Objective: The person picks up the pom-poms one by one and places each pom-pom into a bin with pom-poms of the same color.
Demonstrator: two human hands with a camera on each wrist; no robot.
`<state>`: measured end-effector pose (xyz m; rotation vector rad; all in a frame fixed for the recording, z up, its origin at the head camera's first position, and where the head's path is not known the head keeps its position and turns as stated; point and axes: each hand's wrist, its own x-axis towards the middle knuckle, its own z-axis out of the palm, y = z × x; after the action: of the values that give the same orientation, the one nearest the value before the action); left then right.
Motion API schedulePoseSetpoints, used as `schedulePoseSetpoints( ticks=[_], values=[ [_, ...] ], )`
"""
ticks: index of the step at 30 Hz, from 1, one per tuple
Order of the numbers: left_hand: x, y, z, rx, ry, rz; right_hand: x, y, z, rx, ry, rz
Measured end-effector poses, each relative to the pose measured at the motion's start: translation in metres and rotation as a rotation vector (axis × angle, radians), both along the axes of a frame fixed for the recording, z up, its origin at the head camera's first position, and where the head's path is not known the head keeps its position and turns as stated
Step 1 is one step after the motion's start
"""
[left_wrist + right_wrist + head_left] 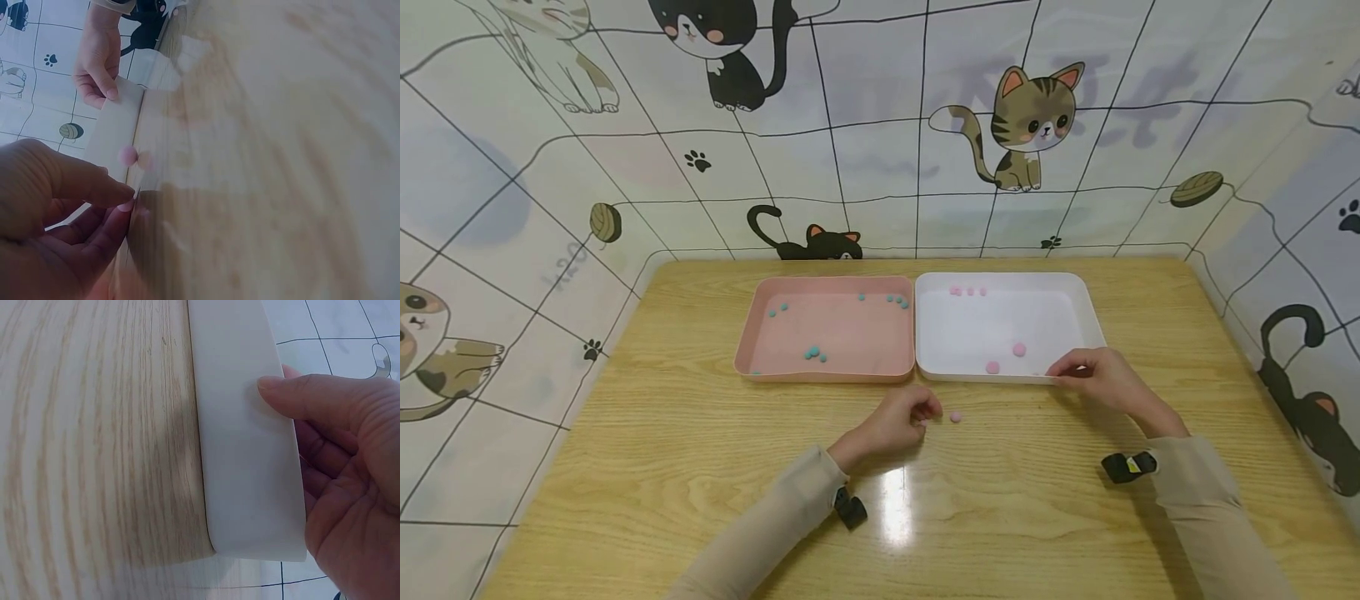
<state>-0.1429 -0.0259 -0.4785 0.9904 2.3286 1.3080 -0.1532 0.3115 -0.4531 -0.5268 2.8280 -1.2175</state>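
Just in front of the trays, my left hand (891,421) pinches a small pink ball (126,205) between thumb and fingertip, low over the table. A second pink ball (956,417) lies on the wood close to those fingertips. At the white tray's (1000,380) front right corner, my right hand (1101,379) grips the wall, thumb (278,394) on the outside and the other fingers over the rim inside. Inside this tray are two larger pink pieces (1018,349) near the front and several small pink balls (970,292) along the back.
A pink tray (835,377) stands against the white one on its left, with several small teal balls (814,352) scattered in it. Both trays sit toward the back of the wooden table (647,467). Behind and beside the table hangs a cat-patterned covering (880,167).
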Motion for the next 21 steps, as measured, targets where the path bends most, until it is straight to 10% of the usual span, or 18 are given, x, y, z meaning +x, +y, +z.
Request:
schedulePoseSetpoints(
  ticks=[21],
  values=[
    [-0.006,0.007,0.011,0.030,0.022,-0.044,-0.001,0.001,0.000,0.002,-0.009,0.003]
  ],
)
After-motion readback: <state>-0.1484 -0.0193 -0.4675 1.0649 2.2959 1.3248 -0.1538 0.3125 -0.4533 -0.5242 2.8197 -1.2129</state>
